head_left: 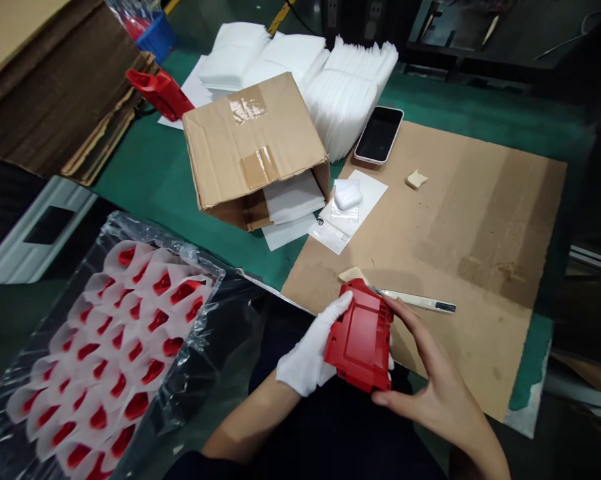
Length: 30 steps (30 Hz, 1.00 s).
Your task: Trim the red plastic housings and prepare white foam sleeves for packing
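Note:
A red plastic housing is held over the table's front edge. My left hand, in a white glove, grips its left side, with the thumb on its upper face and white fingertips showing at the far side. My bare right hand holds the right side between thumb at the lower corner and fingers at the upper corner. Just behind the housing lie a slim cutter knife and a pale piece, partly hidden by it.
Brown cardboard sheet bears a phone, a cream scrap and a card. An open carton stands before white sheet stacks. Another red part lies behind. Lower left, a plastic-lined box holds several wrapped red parts.

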{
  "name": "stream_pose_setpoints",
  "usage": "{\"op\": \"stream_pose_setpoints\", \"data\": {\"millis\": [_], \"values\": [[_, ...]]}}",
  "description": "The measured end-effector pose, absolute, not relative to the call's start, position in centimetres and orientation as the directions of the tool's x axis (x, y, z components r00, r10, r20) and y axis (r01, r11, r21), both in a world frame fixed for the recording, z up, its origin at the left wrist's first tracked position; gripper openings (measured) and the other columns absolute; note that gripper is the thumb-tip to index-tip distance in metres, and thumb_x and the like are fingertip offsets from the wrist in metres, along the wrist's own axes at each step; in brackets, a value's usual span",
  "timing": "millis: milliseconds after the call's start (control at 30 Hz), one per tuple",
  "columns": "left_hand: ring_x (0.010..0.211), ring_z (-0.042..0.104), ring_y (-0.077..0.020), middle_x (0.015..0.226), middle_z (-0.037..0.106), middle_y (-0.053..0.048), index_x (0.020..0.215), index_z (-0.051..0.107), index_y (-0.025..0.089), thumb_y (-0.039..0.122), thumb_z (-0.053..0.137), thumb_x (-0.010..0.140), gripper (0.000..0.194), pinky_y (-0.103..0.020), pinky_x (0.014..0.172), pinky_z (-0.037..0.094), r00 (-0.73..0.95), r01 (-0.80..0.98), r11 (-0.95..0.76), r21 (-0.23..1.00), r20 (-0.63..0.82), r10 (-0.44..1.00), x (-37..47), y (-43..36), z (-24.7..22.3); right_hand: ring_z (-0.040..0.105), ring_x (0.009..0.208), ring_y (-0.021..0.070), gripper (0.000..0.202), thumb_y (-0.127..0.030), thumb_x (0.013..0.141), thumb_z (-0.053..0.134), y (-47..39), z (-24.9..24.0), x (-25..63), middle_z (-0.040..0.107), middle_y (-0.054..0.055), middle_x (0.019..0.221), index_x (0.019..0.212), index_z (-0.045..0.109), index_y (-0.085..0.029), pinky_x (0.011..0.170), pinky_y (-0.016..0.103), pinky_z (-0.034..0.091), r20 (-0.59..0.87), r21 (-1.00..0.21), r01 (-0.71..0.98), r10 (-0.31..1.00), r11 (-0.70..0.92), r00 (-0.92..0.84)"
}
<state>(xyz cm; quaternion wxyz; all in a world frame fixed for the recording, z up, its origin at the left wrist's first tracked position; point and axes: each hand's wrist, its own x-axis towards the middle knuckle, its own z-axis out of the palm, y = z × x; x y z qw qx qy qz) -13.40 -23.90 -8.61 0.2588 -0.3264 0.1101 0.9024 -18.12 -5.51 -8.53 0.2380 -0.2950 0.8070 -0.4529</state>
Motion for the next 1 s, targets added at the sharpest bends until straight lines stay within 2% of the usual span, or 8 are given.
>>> {"op": "stream_pose_setpoints", "data": {"millis": [300,367,500,667,767,833,933,1000], "values": [[0.061,0.068,-0.0245,0.087,0.072,-0.017,0.112,0.066,0.004,0.058,0.031,0.099,0.065,-0.035,0.055,0.056,-0.602,-0.528,-0.846,-0.065,-0.674,0.428,-14.2,-23.7,-7.9,0.038,0.143,0.0406,0.105,-0.075,0.067,0.074,-5.5,-8.7,-17.5,0.038,0.011,0.157,0.154,0.033,-0.034,0.115,0.062,0.038,-0.076,-0.903,-0.205,-0.61,0.378,-0.789],[0.06,0.067,-0.024,0.083,0.071,-0.015,0.106,0.066,0.007,0.057,0.031,0.099,0.062,-0.035,0.054,0.055,-0.61,-0.469,-0.878,-0.097,-0.683,0.401,-14.6,-23.3,-7.8,0.041,0.141,0.039,0.091,-0.068,0.072,0.076,-5.5,-8.4,-17.0,0.036,0.011,0.155,0.148,0.042,-0.033,0.117,0.061,0.036,-0.001,-0.933,-0.183,-0.509,0.311,-0.861],[0.059,0.067,-0.024,0.078,0.068,-0.013,0.096,0.067,0.008,0.062,0.03,0.097,0.065,-0.034,0.052,0.054,-0.658,-0.381,-0.921,-0.085,-0.674,0.335,-14.9,-23.0,-7.5,0.048,0.134,0.0329,0.046,-0.029,0.084,0.075,-5.8,-7.6,-15.7,0.044,0.009,0.142,0.127,0.059,-0.03,0.117,0.058,0.036,0.136,-0.965,-0.2,-0.325,0.172,-0.936],[0.062,0.067,-0.023,0.083,0.069,-0.011,0.096,0.067,0.009,0.064,0.059,0.084,0.057,-0.032,0.055,0.055,-0.735,-0.365,-0.929,0.058,-0.63,0.25,-14.5,-23.1,-7.2,0.047,0.135,0.0335,0.045,-0.023,0.086,0.069,-6.6,-7.6,-16.0,0.045,0.01,0.143,0.129,0.057,-0.029,0.115,0.058,0.036,0.115,-0.951,-0.203,-0.347,0.232,-0.931],[0.061,0.067,-0.0218,0.083,0.068,-0.01,0.094,0.068,0.009,0.065,0.067,0.077,0.058,-0.031,0.054,0.055,-0.775,-0.336,-0.932,0.133,-0.601,0.194,-14.3,-23.3,-6.9,0.053,0.127,0.0303,0.035,-0.027,0.09,0.065,-5.7,-9.4,-18.4,0.056,0.01,0.133,0.125,0.059,-0.026,0.11,0.053,0.04,0.171,-0.865,-0.306,-0.338,0.398,-0.925],[0.061,0.067,-0.0225,0.083,0.069,-0.01,0.095,0.068,0.009,0.065,0.069,0.076,0.058,-0.033,0.055,0.056,-0.784,-0.315,-0.936,0.155,-0.598,0.165,-14.1,-23.5,-6.7,0.058,0.116,0.029,0.03,-0.036,0.092,0.062,-4.3,-11.7,-20.6,0.063,0.01,0.119,0.12,0.06,-0.024,0.103,0.049,0.044,0.202,-0.726,-0.392,-0.37,0.565,-0.907],[0.061,0.068,-0.0241,0.083,0.07,-0.01,0.097,0.067,0.01,0.063,0.072,0.073,0.058,-0.034,0.055,0.056,-0.79,-0.28,-0.948,0.153,-0.597,0.137,-13.9,-23.9,-6.7,0.058,0.107,0.0331,0.045,-0.057,0.094,0.05,-2.0,-15.7,-23.3,0.064,0.013,0.112,0.117,0.064,-0.021,0.093,0.051,0.045,0.122,-0.465,-0.448,-0.446,0.763,-0.886],[0.06,0.067,-0.0244,0.084,0.07,-0.01,0.099,0.066,0.011,0.063,0.074,0.071,0.06,-0.034,0.054,0.055,-0.788,-0.268,-0.951,0.151,-0.603,0.126,-13.8,-24.2,-6.8,0.058,0.104,0.0328,0.051,-0.062,0.094,0.046,-0.8,-17.9,-24.1,0.064,0.013,0.107,0.115,0.067,-0.021,0.088,0.049,0.045,0.081,-0.408,-0.441,-0.449,0.799,-0.89]]}}
